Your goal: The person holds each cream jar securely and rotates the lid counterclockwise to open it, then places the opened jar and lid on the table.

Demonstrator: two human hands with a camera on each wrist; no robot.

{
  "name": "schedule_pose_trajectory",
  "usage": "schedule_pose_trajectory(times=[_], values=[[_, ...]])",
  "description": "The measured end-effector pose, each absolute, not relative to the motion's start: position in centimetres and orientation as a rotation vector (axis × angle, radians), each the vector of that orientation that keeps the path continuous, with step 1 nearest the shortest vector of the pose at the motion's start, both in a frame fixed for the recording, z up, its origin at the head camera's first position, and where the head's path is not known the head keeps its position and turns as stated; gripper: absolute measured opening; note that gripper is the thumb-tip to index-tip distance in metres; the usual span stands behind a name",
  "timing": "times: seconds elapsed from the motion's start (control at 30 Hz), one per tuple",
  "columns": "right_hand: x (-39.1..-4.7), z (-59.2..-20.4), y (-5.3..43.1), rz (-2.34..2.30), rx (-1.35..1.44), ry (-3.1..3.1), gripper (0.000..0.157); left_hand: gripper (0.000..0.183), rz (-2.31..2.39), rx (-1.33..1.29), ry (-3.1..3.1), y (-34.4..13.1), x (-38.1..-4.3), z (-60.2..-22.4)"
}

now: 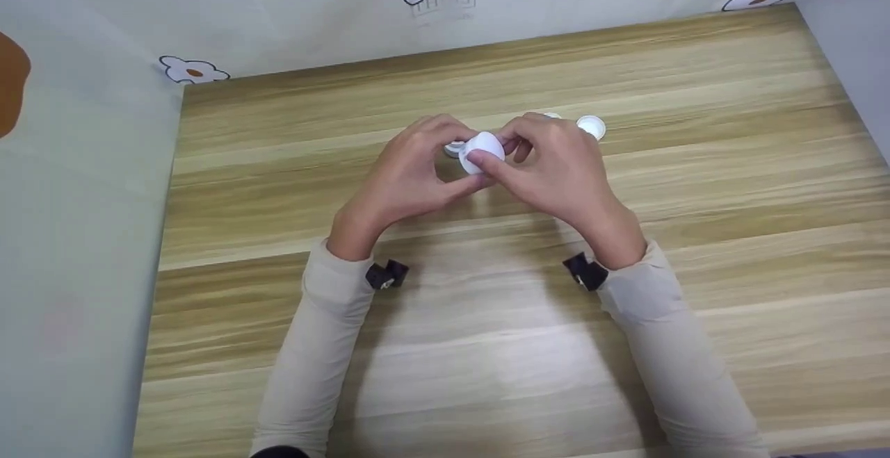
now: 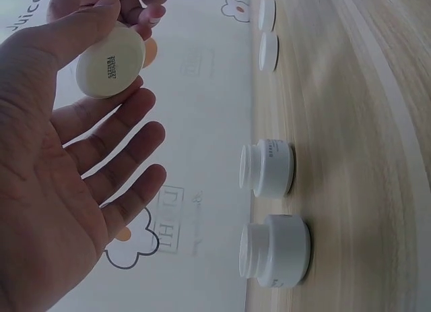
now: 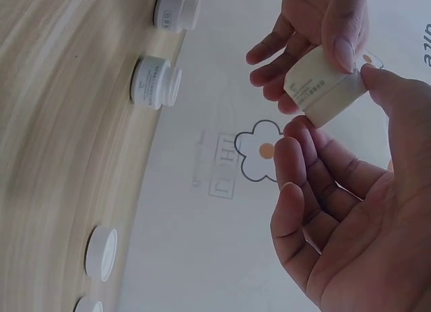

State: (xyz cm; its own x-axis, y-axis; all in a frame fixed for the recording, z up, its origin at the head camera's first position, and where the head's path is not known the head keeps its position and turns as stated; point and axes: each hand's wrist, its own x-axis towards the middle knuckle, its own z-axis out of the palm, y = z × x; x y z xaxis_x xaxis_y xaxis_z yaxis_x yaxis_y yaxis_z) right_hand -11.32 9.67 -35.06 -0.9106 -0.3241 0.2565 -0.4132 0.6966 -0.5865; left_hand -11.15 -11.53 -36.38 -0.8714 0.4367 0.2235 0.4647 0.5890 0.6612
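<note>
Over the light-brown wood-grained table [image 1: 487, 347], a round white lidded jar [image 1: 487, 143] is pinched by thumb and fingertips of both the left hand [image 1: 415, 172] and right hand [image 1: 560, 164], seemingly so that it is steadied aloft. Beyond them, two white open-necked jars [image 2: 284, 251] are stood upright toward the left; two shallow white round lids [image 1: 591, 128] are laid flat farther right, presumably so that rolling is prevented.

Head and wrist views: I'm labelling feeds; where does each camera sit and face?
Head: on the head, facing forward and down at the table; left hand, right hand and sleeves show.
Left wrist: on that wrist, facing the held jar; both hands show.
Right wrist: on that wrist, facing the held jar; both hands show.
Both wrist views share lidless jars and lids.
</note>
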Motion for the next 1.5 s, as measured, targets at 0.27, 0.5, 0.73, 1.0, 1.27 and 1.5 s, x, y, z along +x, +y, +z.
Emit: schedule_pose_trajectory(times=[0.27, 0.5, 0.73, 1.0, 1.27, 1.5], values=[[-11.29, -35.12, 9.75, 0.981, 0.6, -2.772, 0.051, 0.047, -1.147, -0.769, -2.795, -11.47, -11.19, -36.48], [-11.19, -35.11, 9.75, 0.986, 0.628, -2.762, 0.049, 0.042, -1.173, -0.774, -2.786, -11.48, -11.11, -36.49], [-11.09, -35.05, 9.92, 0.996, 0.683, -2.757, 0.042, 0.039, -1.205, -0.795, -2.789, -11.48, -11.15, -36.46], [-11.02, -35.13, 9.98, 1.022, 0.76, -2.744, 0.033, 0.036, -1.177, -0.779, -2.809, -11.53, -11.18, -36.44], [-11.12, -34.97, 10.07, 0.998, 0.788, -2.762, 0.04, 0.038, -1.139, -0.779, -2.807, -11.63, -11.16, -36.5], [-11.2, -34.9, 10.26, 0.956, 0.624, -2.808, 0.052, 0.042, -1.171, -0.76, -2.775, -11.48, -11.23, -36.63]])
